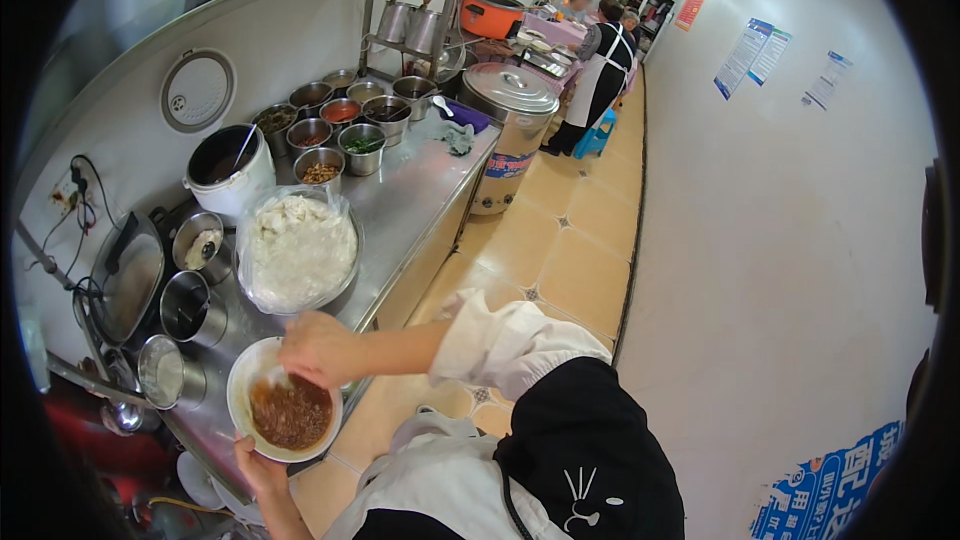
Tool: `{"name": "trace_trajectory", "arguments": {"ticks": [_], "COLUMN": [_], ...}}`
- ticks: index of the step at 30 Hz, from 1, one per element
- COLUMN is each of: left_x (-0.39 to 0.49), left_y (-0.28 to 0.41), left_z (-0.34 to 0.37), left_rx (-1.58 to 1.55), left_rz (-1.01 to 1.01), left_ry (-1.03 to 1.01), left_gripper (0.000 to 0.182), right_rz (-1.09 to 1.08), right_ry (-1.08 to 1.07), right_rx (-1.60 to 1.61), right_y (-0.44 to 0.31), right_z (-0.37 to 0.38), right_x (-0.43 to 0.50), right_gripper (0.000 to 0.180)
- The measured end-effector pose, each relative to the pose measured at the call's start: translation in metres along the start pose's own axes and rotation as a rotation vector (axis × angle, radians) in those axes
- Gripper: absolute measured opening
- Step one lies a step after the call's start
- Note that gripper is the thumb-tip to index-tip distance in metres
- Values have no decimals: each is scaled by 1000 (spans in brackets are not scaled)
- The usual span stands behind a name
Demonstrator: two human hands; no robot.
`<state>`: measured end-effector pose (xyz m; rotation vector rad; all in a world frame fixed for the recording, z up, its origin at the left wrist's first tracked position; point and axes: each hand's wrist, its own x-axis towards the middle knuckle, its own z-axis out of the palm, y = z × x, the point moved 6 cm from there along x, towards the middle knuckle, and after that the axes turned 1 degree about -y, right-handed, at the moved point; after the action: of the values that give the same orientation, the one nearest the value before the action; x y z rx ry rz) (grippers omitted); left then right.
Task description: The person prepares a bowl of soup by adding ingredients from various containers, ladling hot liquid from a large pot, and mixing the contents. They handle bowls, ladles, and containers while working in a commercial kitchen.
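Observation:
A white bowl (238,397) of reddish-brown sauce (292,416) is near the front edge of the steel counter. My left hand (261,465) grips the bowl's lower rim, thumb on top. Over the far side of the bowl my right hand (319,351) is closed around a pale utensil (276,375), blurred and mostly hidden, perhaps a spoon. The sauce looks streaked and smeared. Just beyond the right hand stands a large metal basin holding a white, dough-like mass (300,251) under clear plastic.
Steel pots (193,307) line the counter's wall side. Farther back are a white cooker pot (229,169) and several steel tubs of condiments (364,146). A tall lidded steel drum (510,135) stands at the counter's end. A person in a white apron (600,75) is down the aisle.

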<state>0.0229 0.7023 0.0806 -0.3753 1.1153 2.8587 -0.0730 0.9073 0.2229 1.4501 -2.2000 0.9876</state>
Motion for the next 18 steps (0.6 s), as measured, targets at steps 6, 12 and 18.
{"name": "trace_trajectory", "arguments": {"ticks": [6, 12, 18], "left_x": [-1, 5, -2], "left_y": [2, 4, 5], "left_z": [26, 25, 27], "left_rx": [1, -22, 11], "left_rz": [17, 3, -15], "left_ry": [2, -7, 4], "left_gripper": [55, 55, 48], "right_rz": [-108, 28, 61], "right_ry": [-154, -183, -57], "right_rx": [37, -33, -124], "right_y": [-18, -6, 3], "right_z": [7, -5, -21], "right_x": [-13, -17, -6], "right_gripper": [12, 16, 16]}}
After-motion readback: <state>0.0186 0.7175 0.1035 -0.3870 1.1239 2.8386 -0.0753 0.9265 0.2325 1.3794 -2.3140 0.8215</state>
